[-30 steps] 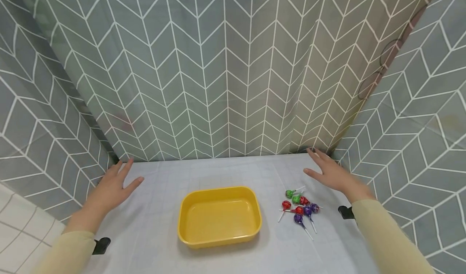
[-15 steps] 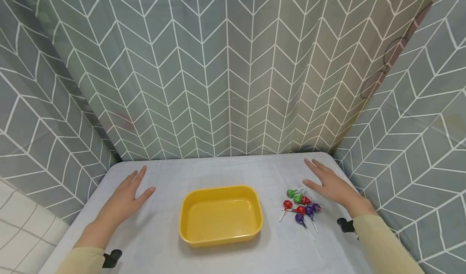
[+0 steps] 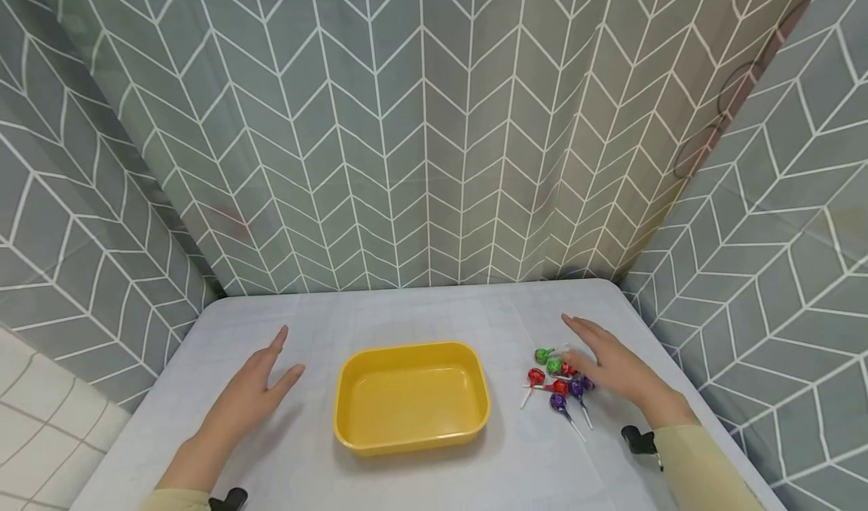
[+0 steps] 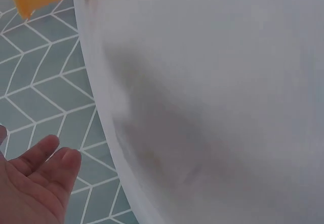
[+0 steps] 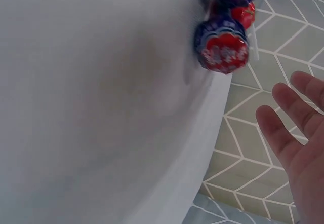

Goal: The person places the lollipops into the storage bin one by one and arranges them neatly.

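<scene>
A yellow rectangular tray lies in the middle of the white-covered table in the head view. To its right is a loose pile of wrapped lollipops in green, red and purple, with white sticks. My right hand hovers over the right side of this pile, fingers extended, its thumb overlapping some sweets. In the right wrist view, a purple and red lollipop shows close to the fingers. My left hand hangs over the table left of the tray, fingers straight and holding nothing.
Grey curtains with white chevron lines stand behind the table and along both sides. White tiles show at the lower left. Black wrist mounts sit under both forearms.
My left hand has moved right and nearer to me, toward the tray. The right hand has come down and closer over the lollipops. The tray and lollipops lie as before.
</scene>
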The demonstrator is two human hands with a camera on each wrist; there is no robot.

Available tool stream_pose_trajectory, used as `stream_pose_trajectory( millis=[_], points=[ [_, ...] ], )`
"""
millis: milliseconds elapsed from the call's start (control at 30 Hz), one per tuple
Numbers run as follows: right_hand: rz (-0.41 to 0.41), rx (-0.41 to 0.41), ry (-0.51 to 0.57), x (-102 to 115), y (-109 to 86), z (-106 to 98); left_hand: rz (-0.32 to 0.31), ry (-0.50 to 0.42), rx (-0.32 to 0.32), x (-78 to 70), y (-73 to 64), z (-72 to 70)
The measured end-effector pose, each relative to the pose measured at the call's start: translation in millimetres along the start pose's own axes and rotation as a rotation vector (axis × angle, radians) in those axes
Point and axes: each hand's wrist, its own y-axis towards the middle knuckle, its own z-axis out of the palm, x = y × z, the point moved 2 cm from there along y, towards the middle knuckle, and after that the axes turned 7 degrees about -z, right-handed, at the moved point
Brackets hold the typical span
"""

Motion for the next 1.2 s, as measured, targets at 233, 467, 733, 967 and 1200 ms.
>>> stream_pose_trajectory(
  millis=[233,467,733,967,1200],
  points=[
    [0.025,-0.002,0.001,5,-10.0,9,-0.013,-0.052,0.010,-13.3,-8.7,15.5],
    [0.021,-0.010,-0.032,6,-24.1,12,-0.032,-0.115,0.050,-28.3,-17.6,25.4],
    [0.022,-0.009,-0.027,2,-37.4,13,-0.048,-0.201,0.109,-44.0,-24.9,38.9],
    [0.011,-0.021,-0.008,0,-43.7,12,-0.088,-0.285,0.144,-51.4,-28.9,46.2],
    [0.059,-0.007,-0.012,-5,-46.1,13,-0.157,-0.349,0.181,-55.1,-31.0,52.0]
  ],
)
